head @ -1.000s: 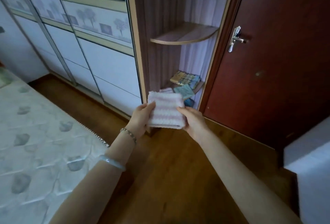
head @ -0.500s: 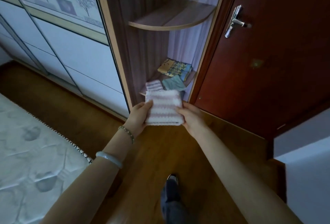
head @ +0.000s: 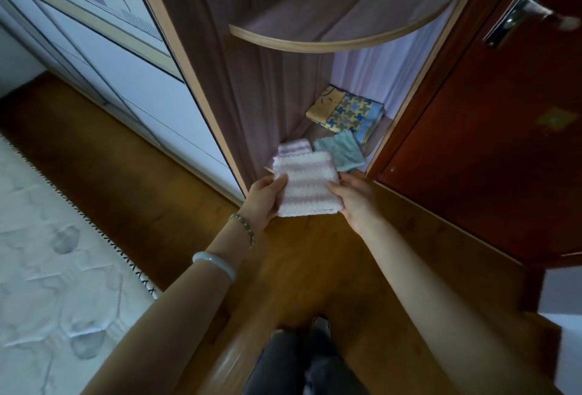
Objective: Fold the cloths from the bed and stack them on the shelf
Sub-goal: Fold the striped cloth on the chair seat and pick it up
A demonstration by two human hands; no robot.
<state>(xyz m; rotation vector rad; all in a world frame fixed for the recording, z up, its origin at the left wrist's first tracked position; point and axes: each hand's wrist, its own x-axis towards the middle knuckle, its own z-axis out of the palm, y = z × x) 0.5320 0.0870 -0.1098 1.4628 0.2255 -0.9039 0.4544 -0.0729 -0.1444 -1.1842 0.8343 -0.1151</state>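
Well, from the head camera, we are holding a folded pink-and-white striped cloth (head: 304, 188) between both hands, out in front of us and above the wooden floor (head: 315, 268). Our left hand (head: 263, 201) is gripping the cloth's 9 o'clock edge, with the thumb lying on top and the fingers tucked beneath. Our right hand (head: 354, 201) is gripping the 3 o'clock edge, also thumb on top, and its fingers are hiding under the fabric. At 12 o'clock the cloth's far edge is overlapping the front of the lower shelf (head: 315, 134) in our view, but we cannot tell whether it is touching the shelf.

On that shelf, a second striped cloth (head: 293, 146) is lying just beyond ours at 12 o'clock. A teal cloth (head: 340, 154) is lying beside it at 1 o'clock. A yellow-and-blue patterned cloth (head: 346, 113) is sitting further back. An upper shelf (head: 330, 44) is curving over them. A dark red door (head: 488, 142) is standing at 3 o'clock of the cloth, and the bed (head: 47, 268) is lying at 8 o'clock.
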